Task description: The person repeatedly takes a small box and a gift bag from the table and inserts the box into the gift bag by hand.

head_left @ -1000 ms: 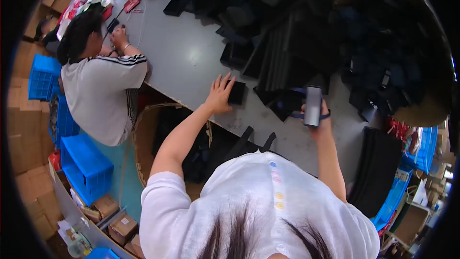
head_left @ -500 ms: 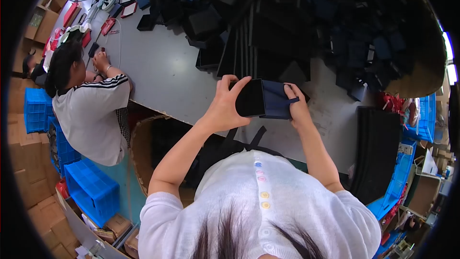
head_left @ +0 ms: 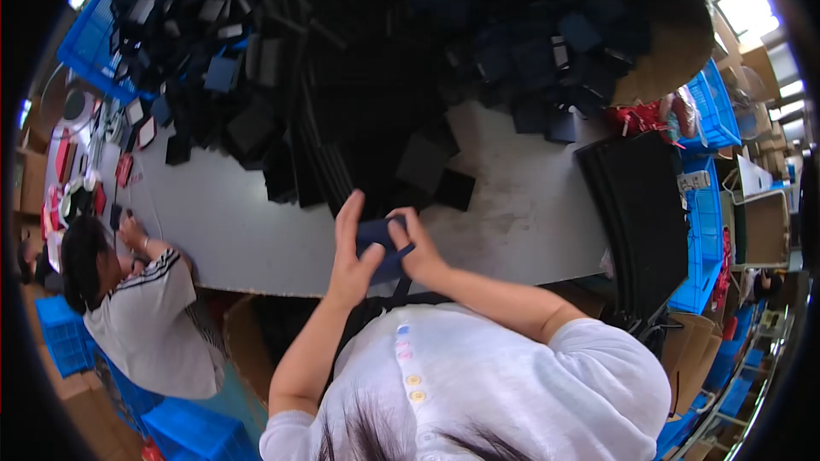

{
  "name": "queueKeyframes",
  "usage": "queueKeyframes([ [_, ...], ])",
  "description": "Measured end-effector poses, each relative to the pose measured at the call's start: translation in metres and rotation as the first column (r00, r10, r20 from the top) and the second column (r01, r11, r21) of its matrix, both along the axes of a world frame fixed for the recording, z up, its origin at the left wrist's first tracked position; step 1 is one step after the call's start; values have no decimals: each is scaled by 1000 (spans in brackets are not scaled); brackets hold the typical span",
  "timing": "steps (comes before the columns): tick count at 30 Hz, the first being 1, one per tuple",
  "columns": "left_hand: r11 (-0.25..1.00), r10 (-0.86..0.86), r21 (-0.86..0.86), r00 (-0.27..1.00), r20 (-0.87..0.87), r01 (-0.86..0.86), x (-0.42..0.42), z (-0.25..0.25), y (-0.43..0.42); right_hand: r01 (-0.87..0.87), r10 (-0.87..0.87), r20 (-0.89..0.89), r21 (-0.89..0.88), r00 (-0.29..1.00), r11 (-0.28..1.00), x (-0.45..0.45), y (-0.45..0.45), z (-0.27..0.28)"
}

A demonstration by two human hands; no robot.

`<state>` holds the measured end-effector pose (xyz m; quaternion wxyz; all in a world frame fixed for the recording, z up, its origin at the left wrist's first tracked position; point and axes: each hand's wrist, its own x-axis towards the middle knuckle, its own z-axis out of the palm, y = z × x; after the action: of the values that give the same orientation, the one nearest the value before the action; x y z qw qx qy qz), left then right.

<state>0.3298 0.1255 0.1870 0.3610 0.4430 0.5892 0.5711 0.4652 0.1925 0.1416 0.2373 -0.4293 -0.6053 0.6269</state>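
Between my two hands, close to the table's near edge, is a small navy-blue box (head_left: 389,267) with a dark ribbon-like tab, partly covered by my fingers. My left hand (head_left: 348,265) presses against its left side, fingers straight up and thumb across the front. On the other side my right hand (head_left: 420,254) grips it with bent fingers near its top edge. The inside of the box is not visible. Just beyond my hands lie stacked black panels (head_left: 320,132) and a black square piece (head_left: 455,189) on the table.
A grey table (head_left: 231,222) carries heaps of dark boxes (head_left: 192,26), with a navy pile (head_left: 521,51) at the right. Black sheets (head_left: 636,222) are stacked at the right edge. A co-worker (head_left: 145,324) sits at left. Blue crates (head_left: 201,428) stand at lower left.
My view has turned rightward. The box, earlier held wide with its black open interior showing, is now turned and nearer together between my hands, with navy outside showing.
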Motion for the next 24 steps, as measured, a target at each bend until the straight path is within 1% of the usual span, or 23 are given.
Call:
queueKeyframes([
  [1,1000,0,-17,961,-277,-5,4,4,2,1,-2,-95,-11,996,1000,-4,-1,4],
  [2,997,30,-63,962,-270,-49,2,1,-4,-174,179,-118,54,977,983,1,1,14],
  [3,989,63,-114,963,-261,-96,-5,-5,-17,-345,358,-124,116,925,931,6,6,27],
  [4,984,0,-173,978,-211,-37,-19,-3,-35,-643,637,-147,14,757,766,22,24,31],
  [5,974,-68,-224,984,-164,30,-39,4,-53,-879,882,38,113,470,464,38,62,40],
  [6,943,-139,-333,936,-323,25,-53,20,-76,-901,891,143,22,432,433,51,99,56],
  [7,880,-243,-473,899,-363,47,-73,24,-103,-688,655,213,169,725,706,61,133,45],
  [8,841,-316,-541,828,-464,17,-101,3,-144,-374,287,257,415,923,829,71,172,30],
  [9,698,-366,-689,728,-580,-198,-103,13,-168,-209,-77,394,632,916,747,77,211,29],
  [10,569,-324,-725,704,-632,-388,-103,15,-180,-315,-278,591,704,757,637,83,252,24],
  [11,522,-289,-675,636,-715,-522,-99,16,-181,-484,-349,732,660,585,574,84,297,9],
  [12,597,-202,-631,668,-716,-496,-99,8,-182,-584,-325,786,611,526,535,85,338,-8],
  [13,663,-119,-579,698,-706,-474,-100,6,-176,-577,-336,772,629,539,521,80,358,-3],
  [15,738,-80,-538,738,-670,-407,-91,2,-160,-779,-279,910,410,308,475,68,386,1],
  [16,769,-83,-510,730,-678,-386,-86,3,-153,-832,-277,924,364,265,418,63,394,0],
  [17,762,-88,-532,754,-651,-370,-84,3,-148,-827,-272,922,372,276,421,58,400,-3],
  [19,722,-83,-575,777,-624,-384,-80,6,-134,-819,-219,950,304,223,486,59,398,-6],
  [20,720,-97,-584,779,-619,-375,-80,4,-129,-816,-212,953,296,216,497,62,388,-7],
  [22,753,-148,-545,713,-685,-368,-79,2,-117,-730,20,980,133,197,670,64,356,8],
  [23,782,-162,-535,724,-671,-320,-77,3,-108,-730,25,983,119,184,673,75,342,6],
  [24,803,-177,-528,734,-655,-277,-74,8,-97,-637,198,915,79,351,767,87,324,0],
])
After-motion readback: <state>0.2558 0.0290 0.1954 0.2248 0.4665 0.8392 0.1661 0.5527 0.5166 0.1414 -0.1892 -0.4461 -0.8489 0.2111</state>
